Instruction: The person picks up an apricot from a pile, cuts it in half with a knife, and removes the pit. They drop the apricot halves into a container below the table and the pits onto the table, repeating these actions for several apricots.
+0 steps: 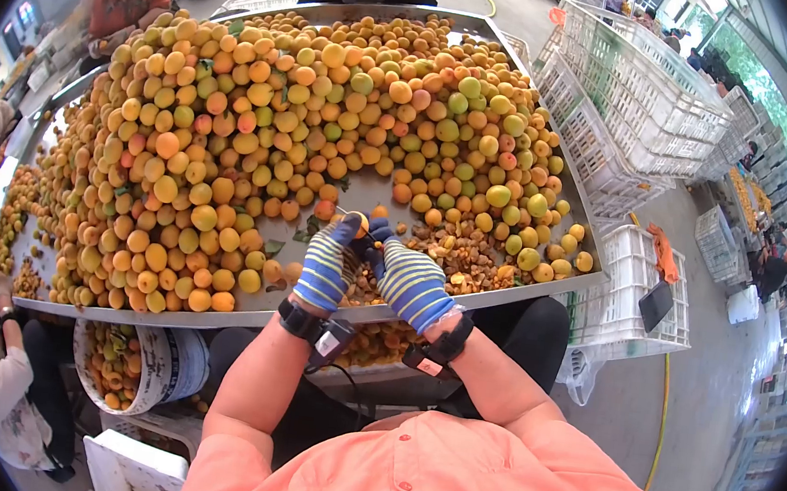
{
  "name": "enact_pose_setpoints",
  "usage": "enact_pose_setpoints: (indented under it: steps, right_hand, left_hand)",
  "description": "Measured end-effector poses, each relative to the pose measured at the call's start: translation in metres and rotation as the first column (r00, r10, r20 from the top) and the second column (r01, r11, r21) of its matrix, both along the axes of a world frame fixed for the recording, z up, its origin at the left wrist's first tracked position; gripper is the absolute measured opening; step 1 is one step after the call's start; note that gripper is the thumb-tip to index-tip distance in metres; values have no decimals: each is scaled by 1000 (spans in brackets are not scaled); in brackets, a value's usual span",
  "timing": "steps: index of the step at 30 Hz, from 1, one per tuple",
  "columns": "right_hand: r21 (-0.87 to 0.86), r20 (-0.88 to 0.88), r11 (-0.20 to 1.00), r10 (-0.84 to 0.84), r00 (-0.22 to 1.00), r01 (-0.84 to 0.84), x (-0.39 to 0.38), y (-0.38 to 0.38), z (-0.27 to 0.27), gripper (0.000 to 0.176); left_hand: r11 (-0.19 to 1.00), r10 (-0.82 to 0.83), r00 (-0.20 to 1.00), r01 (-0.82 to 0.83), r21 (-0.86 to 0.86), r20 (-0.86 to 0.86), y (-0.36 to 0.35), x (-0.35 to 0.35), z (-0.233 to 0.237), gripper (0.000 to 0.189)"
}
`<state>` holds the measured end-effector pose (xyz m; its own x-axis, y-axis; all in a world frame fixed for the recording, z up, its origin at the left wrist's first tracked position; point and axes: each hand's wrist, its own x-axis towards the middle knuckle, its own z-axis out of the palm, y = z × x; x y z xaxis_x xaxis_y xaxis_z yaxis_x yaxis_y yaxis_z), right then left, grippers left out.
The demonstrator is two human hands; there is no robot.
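Observation:
Both of my hands wear blue-and-yellow striped gloves and meet at the near edge of a metal table heaped with apricots (164, 188). My left hand (326, 265) is closed around an apricot (362, 227), of which only a small part shows. My right hand (407, 274) is closed with its fingertips against the left one; what it grips is mostly hidden. A thin pale curved edge shows at the top of the fingers, too small to name. Brown pits and scraps (469, 258) lie just right of my hands. Leaves (307, 230) lie to the left.
The table's metal rim (156, 318) runs in front of me. A white bucket (142, 373) of apricots stands below left. White crates (645, 90) are stacked at the right, with an orange glove (663, 253) hanging on one. Other people sit around the table.

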<state>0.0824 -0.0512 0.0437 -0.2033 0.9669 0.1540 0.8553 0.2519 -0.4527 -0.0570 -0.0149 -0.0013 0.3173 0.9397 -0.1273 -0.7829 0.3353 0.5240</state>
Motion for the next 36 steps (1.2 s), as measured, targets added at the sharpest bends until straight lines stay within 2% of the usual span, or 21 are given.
enact_pose_setpoints:
  steps: [3, 4, 7, 8, 9, 11, 12, 15, 16, 19, 20, 21, 23, 24, 25, 27, 28, 31, 32, 35, 36]
  right_hand:
    - [-93, 58, 995, -17, 998, 22, -4, 3, -3, 26]
    - [-102, -7, 994, -45, 999, 44, -7, 1, 4, 24]
    - [121, -257, 992, 69, 964, -39, 0, 4, -32, 22]
    - [419, -177, 895, 249, 952, -156, 2, 6, -38, 22]
    - [194, -339, 966, 227, 913, -169, 5, 5, -43, 24]
    - [-258, -604, 929, 59, 795, -265, 4, -3, -12, 28]
    - [-661, -749, 632, -529, 398, -404, 6, -7, 1, 36]
    - [-675, -714, 651, -460, 527, -347, 9, -23, 19, 42]
    - [-560, -671, 777, -224, 706, -286, 14, -22, 4, 41]
    - [-459, -573, 877, -170, 802, -142, 27, -28, -14, 39]
    - [-554, -586, 824, -287, 758, -116, 31, -28, -5, 36]
    - [-385, -670, 920, -222, 708, -75, 33, -29, -5, 33]
    - [-139, -649, 989, -128, 750, 49, 33, -21, 3, 32]
    - [-56, -529, 990, -137, 838, 127, 32, -16, 11, 37]
    - [-39, -466, 990, -135, 874, 132, 32, -10, 10, 38]
    - [-3, -334, 991, -127, 934, 133, 29, 3, 1, 39]
    - [9, -279, 994, -106, 954, 113, 28, 8, -1, 39]
    - [34, -347, 999, -26, 938, 40, 28, 13, -19, 35]
    - [106, -379, 994, 3, 925, 40, 26, 15, -25, 32]
    - [-7, -720, 993, -85, 689, 115, 23, 19, -27, 28]
    - [-32, -704, 991, -114, 701, 129, 23, 21, -31, 27]
  left_hand:
    - [975, 213, 874, -158, 159, -437, -1, 4, 8, 30]
    - [966, 239, 858, -164, 199, -455, -2, 3, 11, 28]
    - [958, 236, 851, -122, 261, -468, 1, 2, 9, 29]
    - [951, 255, 823, -119, 285, -507, -2, 4, 14, 30]
    - [958, 227, 837, -101, 267, -498, -2, 5, 12, 31]
    - [970, 169, 863, -59, 237, -476, -1, 7, 4, 34]
    - [979, 140, 878, -54, 195, -458, -2, 10, 2, 35]
    - [994, 62, 985, -48, 93, -158, -5, 9, 0, 33]
    - [993, 106, 985, -98, 64, -134, -6, 6, -2, 30]
    - [985, 132, 986, -142, -97, -103, 5, -11, -16, 30]
    - [992, 108, 988, -114, -47, -112, 6, -14, -18, 29]
    - [993, 117, 979, -120, -13, -168, 6, -12, -20, 28]
    - [991, 129, 952, -118, 56, -277, 2, 0, -6, 25]
    - [988, 118, 953, -84, 130, -279, -1, 7, -6, 25]
    - [979, 120, 926, -52, 195, -357, 1, 13, -18, 28]
    - [927, 245, 718, 24, 374, -652, -13, 31, -6, 30]
    - [888, 287, 685, 72, 455, -669, -23, 34, 7, 29]
    - [927, 245, 809, -34, 373, -534, -23, 29, -7, 32]
    - [934, 242, 840, -66, 351, -486, -26, 23, -5, 37]
    - [967, 143, 926, -56, 248, -349, -25, 19, 8, 39]
    - [988, 94, 970, -64, 139, -223, -24, 20, 9, 39]
